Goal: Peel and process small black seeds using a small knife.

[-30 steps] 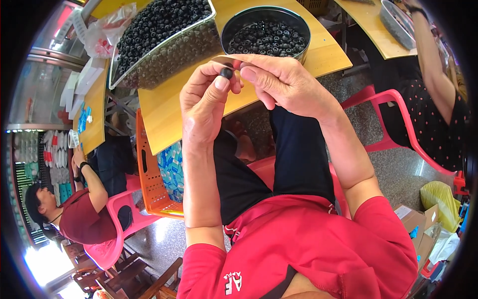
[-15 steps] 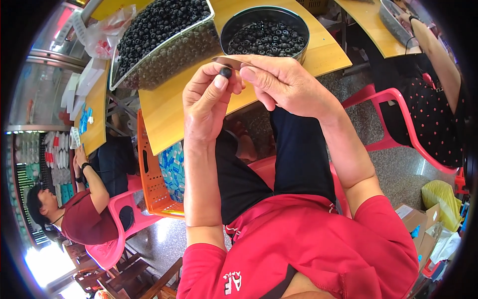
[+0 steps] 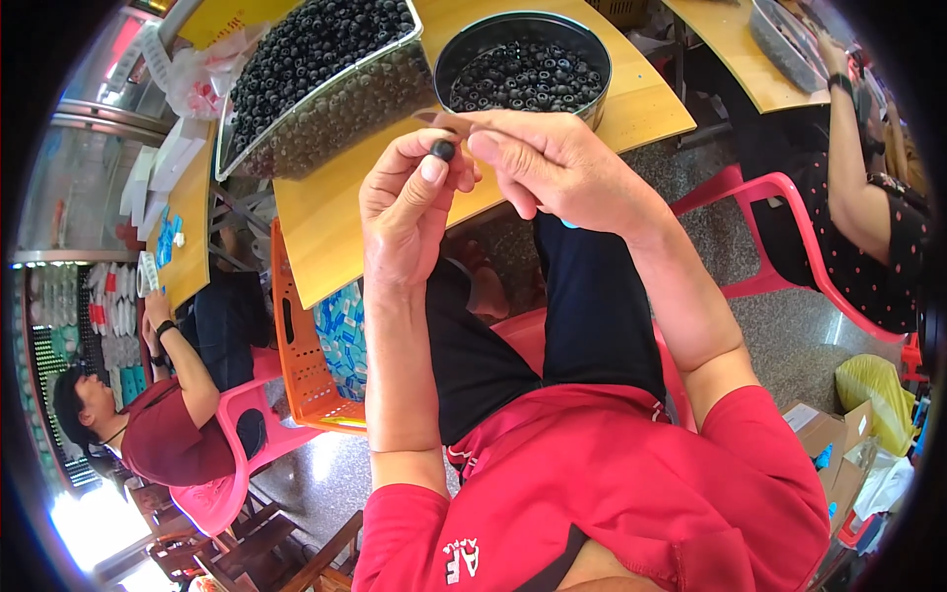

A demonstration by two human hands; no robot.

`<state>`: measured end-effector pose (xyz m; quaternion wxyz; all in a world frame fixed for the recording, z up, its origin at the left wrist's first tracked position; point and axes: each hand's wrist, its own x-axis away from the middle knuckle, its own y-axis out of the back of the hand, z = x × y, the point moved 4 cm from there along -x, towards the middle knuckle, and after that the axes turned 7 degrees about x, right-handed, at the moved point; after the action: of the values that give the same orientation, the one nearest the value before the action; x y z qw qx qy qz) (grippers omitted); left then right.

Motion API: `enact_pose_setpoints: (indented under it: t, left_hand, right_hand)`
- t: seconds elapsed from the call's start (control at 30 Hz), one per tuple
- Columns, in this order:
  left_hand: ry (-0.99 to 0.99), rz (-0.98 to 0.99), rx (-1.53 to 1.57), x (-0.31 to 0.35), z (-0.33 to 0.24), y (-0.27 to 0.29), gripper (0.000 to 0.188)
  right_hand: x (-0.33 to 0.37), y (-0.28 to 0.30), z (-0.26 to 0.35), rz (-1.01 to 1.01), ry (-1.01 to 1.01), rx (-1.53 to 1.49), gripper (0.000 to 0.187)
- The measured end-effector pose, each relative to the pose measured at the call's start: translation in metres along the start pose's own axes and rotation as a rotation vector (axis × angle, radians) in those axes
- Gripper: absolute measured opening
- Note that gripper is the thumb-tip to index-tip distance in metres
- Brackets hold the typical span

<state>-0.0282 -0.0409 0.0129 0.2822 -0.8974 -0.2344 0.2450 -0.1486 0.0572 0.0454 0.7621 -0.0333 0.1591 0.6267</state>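
Observation:
Between the thumb and fingers of my left hand [image 3: 400, 212] sits a small round black part [image 3: 443, 150], perhaps rubber or plastic. My right hand [image 3: 567, 163] pinches a thin blade [image 3: 430, 116], its tip just above that part; the handle is hidden in my fingers. Both hands are close together over the near table edge. Beyond them, a round dark pan [image 3: 610, 81] holds many small black ring-shaped parts. To its left, a clear plastic bin [image 3: 418, 32] is heaped with similar parts.
An orange crate [image 3: 296, 345] with blue-and-white packets stands left of my legs, below the wooden table [image 3: 646, 109]. Another person [image 3: 178, 424] sits at left, and a second [image 3: 858, 217] works at the right-hand table near a pink chair [image 3: 789, 207]. Cardboard boxes [image 3: 838, 454] are at lower right.
My left hand and the black part have shifted slightly left and down. The blade is turned and its tip has moved left. The person at right has moved an arm.

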Motion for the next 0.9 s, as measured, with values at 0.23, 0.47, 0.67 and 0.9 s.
enact_pose_setpoints:
  t: [0.23,0.47,0.67,0.9]
  left_hand:
    - [0.022,-0.051,-0.158,0.002,0.004,-0.013,0.019]
    - [0.105,-0.004,-0.389,-0.013,0.008,-0.033,0.017]
    - [-0.159,0.088,-0.925,-0.050,0.012,-0.042,0.023]
    - [-0.271,0.177,-1.268,-0.092,-0.007,-0.038,0.016]
  right_hand:
    - [-0.007,0.004,-0.006,-0.127,-0.080,-0.099,0.033]
    - [-0.003,0.015,0.001,-0.326,-0.041,0.016,0.025]
    - [-0.003,0.045,-0.001,-0.618,0.074,0.163,0.028]
    - [0.001,0.054,0.002,-0.635,0.075,0.117,0.025]
